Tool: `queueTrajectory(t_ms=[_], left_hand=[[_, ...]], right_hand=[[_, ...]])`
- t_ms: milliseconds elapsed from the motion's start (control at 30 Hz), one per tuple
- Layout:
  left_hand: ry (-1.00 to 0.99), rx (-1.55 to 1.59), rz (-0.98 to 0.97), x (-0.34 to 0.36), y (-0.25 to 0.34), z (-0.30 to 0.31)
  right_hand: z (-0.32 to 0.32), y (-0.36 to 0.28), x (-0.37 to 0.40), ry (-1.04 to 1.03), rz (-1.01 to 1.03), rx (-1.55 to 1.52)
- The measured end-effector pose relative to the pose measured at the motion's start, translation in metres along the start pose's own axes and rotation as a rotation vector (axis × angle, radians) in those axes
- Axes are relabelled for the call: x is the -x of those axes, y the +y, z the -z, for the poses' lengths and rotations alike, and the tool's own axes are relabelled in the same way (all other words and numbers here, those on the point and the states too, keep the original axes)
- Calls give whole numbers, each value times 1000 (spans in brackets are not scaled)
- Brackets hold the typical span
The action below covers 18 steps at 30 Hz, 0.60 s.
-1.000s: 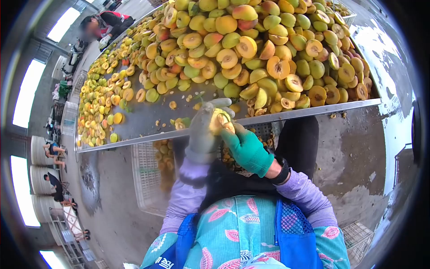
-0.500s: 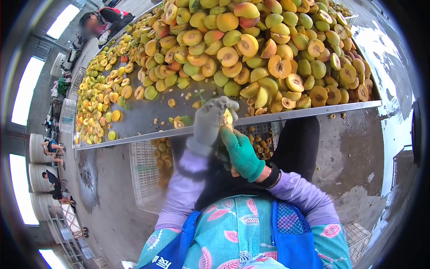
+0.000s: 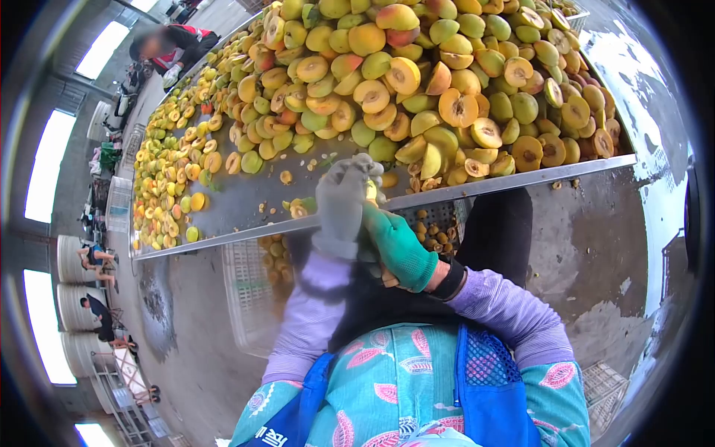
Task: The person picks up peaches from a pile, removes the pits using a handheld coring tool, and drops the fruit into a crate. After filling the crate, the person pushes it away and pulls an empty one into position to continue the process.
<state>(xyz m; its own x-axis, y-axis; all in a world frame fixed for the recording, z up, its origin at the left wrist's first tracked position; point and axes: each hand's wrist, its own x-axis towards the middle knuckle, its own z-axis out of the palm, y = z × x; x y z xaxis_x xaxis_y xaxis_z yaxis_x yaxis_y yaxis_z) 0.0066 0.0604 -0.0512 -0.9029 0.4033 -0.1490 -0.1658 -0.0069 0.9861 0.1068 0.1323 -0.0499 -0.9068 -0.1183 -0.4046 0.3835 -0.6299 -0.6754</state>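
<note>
My left hand (image 3: 344, 197), in a grey glove, is closed around a yellow-green apricot piece (image 3: 372, 192) at the tray's near edge. My right hand (image 3: 402, 249), in a green glove, presses up against it, fingers wrapped. A light brown handle end (image 3: 389, 279) pokes out below the right fist; the rest of that tool is hidden. Halved apricots (image 3: 458, 108) with orange flesh are heaped on the metal tray (image 3: 246, 197) in front of both hands.
Below the tray, a crate (image 3: 249, 298) stands at left, near brown fruit stones (image 3: 436, 231) in a dark container. My dark-trousered leg (image 3: 495, 231) is under the edge. A person (image 3: 190, 45) leans at the tray's far left; more people sit beyond.
Both hands stay together at the tray edge, with the left hand shifted slightly left. Less of the apricot piece shows between them now. The view has turned slightly.
</note>
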Motion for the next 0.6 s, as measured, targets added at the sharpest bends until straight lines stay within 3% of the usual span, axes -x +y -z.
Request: queueTrajectory(t_ms=[33, 167, 200, 267, 333, 400, 500, 600], left_hand=[[110, 8, -10, 2, -2, -4], [-223, -221, 20, -3, 2, 12], [-262, -249, 97, -4, 7, 14], [-335, 115, 237, -11, -1, 16], [-246, 134, 212, -11, -5, 9], [12, -195, 29, 2, -7, -2], [-271, 91, 175, -1, 1, 9], [-379, 47, 73, -12, 3, 14]], right_hand=[[1, 0, 0, -21, -3, 4], [13, 14, -9, -18, 84, 199], [13, 14, -8, -29, 11, 134], [13, 14, -14, -93, -94, -107], [17, 10, -15, -217, -154, -326], [24, 7, -12, -403, -182, -531], [27, 19, -13, -619, -163, -793], [22, 15, -10, -460, -131, -580]])
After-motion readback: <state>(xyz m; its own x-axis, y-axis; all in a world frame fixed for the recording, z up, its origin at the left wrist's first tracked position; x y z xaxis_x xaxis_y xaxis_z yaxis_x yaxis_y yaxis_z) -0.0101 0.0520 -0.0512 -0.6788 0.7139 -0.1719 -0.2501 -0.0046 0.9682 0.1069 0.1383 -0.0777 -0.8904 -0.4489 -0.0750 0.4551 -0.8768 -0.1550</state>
